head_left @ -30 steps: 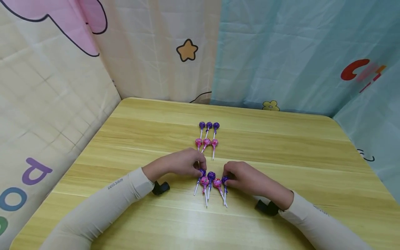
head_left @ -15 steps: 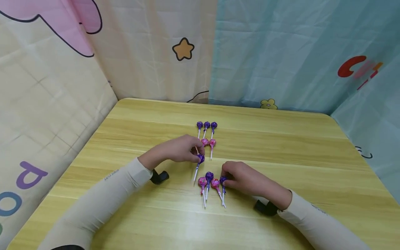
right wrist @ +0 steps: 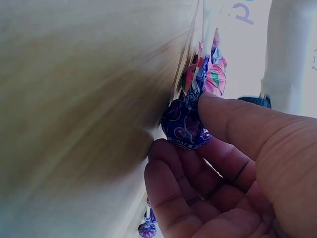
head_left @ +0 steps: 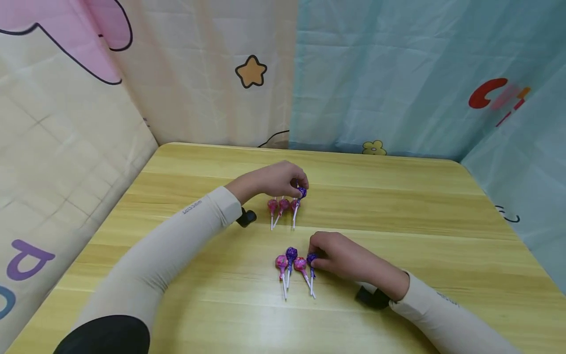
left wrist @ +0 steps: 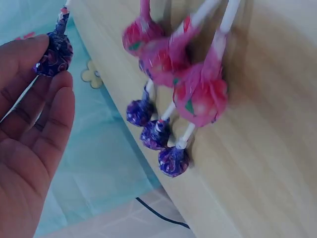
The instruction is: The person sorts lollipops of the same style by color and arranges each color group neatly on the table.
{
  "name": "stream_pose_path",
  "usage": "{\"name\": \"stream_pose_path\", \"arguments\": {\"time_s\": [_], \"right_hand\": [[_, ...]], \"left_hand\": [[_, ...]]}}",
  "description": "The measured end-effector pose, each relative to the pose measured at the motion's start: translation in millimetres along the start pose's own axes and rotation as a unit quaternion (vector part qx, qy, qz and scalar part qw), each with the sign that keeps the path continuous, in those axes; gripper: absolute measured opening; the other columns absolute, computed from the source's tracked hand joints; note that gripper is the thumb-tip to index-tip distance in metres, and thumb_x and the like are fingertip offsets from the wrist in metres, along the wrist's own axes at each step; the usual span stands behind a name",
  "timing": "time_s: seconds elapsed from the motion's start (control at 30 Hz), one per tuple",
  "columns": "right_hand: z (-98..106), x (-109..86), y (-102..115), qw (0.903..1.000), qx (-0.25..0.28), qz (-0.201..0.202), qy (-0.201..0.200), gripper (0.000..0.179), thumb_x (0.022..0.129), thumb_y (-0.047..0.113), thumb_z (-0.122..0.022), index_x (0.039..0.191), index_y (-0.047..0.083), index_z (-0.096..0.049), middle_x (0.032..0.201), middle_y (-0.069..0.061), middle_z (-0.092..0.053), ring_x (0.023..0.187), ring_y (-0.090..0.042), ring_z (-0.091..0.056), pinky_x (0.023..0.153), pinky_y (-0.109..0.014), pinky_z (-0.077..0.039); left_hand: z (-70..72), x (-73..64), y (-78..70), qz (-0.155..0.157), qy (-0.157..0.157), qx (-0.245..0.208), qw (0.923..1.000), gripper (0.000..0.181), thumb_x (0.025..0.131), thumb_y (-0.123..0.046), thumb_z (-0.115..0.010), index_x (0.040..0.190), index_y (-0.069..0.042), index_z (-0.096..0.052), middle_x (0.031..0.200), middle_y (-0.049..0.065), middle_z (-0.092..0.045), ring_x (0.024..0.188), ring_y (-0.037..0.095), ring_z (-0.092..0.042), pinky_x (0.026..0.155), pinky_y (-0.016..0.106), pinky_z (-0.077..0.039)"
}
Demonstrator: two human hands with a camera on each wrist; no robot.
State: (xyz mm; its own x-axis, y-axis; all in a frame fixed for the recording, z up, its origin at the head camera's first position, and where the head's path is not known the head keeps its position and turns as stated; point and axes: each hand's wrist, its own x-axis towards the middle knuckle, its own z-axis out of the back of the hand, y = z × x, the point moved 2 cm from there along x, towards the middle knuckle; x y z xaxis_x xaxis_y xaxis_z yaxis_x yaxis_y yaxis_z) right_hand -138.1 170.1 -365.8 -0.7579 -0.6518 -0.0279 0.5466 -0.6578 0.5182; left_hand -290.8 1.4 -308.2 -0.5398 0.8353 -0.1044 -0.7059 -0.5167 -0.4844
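Note:
My left hand (head_left: 283,179) pinches a purple-wrapped lollipop (left wrist: 55,55) by its round head, thumb on one side and fingers on the other. It hovers over the far group, at the right end of a row of pink lollipops (left wrist: 200,96). Behind these, a row of purple lollipops (left wrist: 173,161) shows in the left wrist view; my hand hides most of it from the head. Nearer the body, my right hand (head_left: 338,253) pinches another purple lollipop (right wrist: 185,128) by its head. Left of it lie a pink lollipop (head_left: 300,264), a purple one (head_left: 291,254) and another pink one (head_left: 281,262).
The wooden table (head_left: 212,309) reaches back to hanging printed curtains (head_left: 376,73) on its far side and flanks. A black wrist camera mount (head_left: 246,217) juts below the left wrist, another mount (head_left: 372,297) below the right.
My left hand has lifted the purple lollipop from the near group's left end and carried it away and slightly right, over the far rows. My right hand has kept its pinch in place.

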Motion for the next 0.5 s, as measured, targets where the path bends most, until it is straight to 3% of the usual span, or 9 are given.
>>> {"name": "stream_pose_path", "arguments": {"time_s": [0.3,0.5], "right_hand": [[-0.2,1.1,0.4,1.0,-0.008,0.004,0.001,0.012,0.091,0.011,-0.072,0.09,0.016,-0.061,0.083,0.011,-0.054,0.073,-0.008,-0.05,0.066,-0.025,-0.045],[-0.7,0.7,-0.5,0.9999,-0.01,-0.001,0.002,0.012,0.091,0.011,-0.072,0.09,0.016,-0.061,0.084,0.011,-0.055,0.074,-0.007,-0.05,0.066,-0.026,-0.045]], "left_hand": [[8.1,37.4,27.7,0.045,-0.025,-0.004,0.9987,0.016,0.098,-0.016,-0.064,0.11,-0.008,-0.071,0.103,0.002,-0.068,0.095,0.015,-0.062,0.086,0.029,-0.05],[3.2,51.3,39.0,0.046,-0.038,-0.007,0.9982,0.017,0.099,-0.02,-0.063,0.111,-0.01,-0.07,0.106,0.001,-0.068,0.097,0.014,-0.061,0.088,0.029,-0.049]]}}
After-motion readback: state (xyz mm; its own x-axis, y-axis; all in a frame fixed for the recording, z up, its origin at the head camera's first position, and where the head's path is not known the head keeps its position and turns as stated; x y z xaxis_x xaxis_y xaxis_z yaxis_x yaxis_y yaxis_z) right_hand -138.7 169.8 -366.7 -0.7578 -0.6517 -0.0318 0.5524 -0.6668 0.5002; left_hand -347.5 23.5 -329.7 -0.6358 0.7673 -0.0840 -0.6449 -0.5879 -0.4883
